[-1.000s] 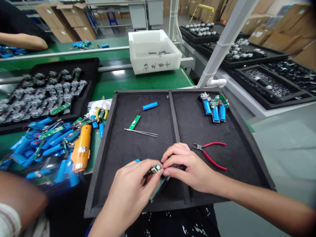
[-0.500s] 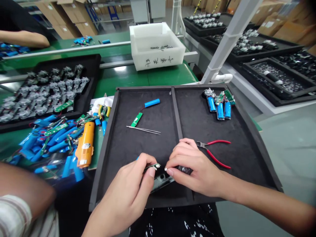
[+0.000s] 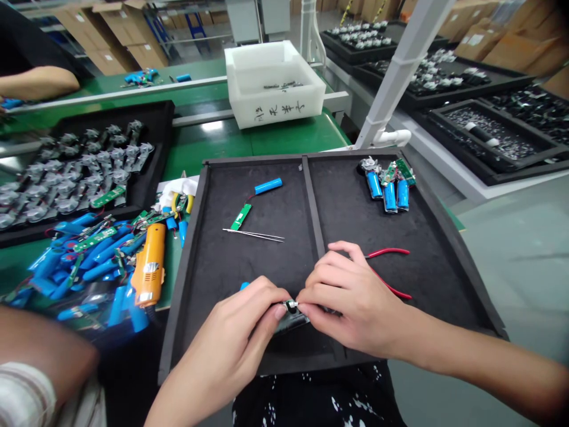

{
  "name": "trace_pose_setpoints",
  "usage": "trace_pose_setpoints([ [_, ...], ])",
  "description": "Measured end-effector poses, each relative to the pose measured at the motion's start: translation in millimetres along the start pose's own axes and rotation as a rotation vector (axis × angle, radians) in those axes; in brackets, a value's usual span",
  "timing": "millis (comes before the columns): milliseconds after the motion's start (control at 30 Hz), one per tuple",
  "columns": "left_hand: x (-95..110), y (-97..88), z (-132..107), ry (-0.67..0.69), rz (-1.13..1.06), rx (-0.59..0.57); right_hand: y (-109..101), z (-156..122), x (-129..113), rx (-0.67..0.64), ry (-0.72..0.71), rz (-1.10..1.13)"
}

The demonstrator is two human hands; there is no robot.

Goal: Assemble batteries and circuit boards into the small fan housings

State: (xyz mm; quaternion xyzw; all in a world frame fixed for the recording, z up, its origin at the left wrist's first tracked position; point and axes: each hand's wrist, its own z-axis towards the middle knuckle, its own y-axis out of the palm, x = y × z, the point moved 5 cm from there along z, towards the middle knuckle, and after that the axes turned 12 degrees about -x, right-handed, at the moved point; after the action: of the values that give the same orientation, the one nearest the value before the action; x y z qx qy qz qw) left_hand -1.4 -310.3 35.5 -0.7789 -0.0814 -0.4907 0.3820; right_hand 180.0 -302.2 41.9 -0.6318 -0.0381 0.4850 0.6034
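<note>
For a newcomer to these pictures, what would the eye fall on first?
Two hands catch the eye first: the left hand and right hand pinch a small electronic part at the near side of a black felt-lined tray. To the tray's left lies a heap of blue battery cells beside an orange power tool. Beyond the tray, a white plastic bin stands on the green bench.

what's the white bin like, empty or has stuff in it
Not empty: the white plastic bin has a few small dark parts lying on its floor, too small to identify from here.
</note>
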Motion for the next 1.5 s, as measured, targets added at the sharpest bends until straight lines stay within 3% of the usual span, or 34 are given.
trace_pose_setpoints([
  [633,2,6.5,0,-0.043,0.062,-0.091,1,-1,-1,-0.036,-0.026,-0.080],
  [833,-3,7.0,-3,0.022,0.116,-0.029,2,-1,-2,-0.050,-0.030,-0.078],
  [1200,-11,9.5,-7,0.056,0.215,-0.076,10,-4,3,-0.113,-0.028,-0.050],
  [1500,-4,-3.1,1,0.080,0.111,-0.139,4,0,13,-0.129,-0.015,0.038],
])
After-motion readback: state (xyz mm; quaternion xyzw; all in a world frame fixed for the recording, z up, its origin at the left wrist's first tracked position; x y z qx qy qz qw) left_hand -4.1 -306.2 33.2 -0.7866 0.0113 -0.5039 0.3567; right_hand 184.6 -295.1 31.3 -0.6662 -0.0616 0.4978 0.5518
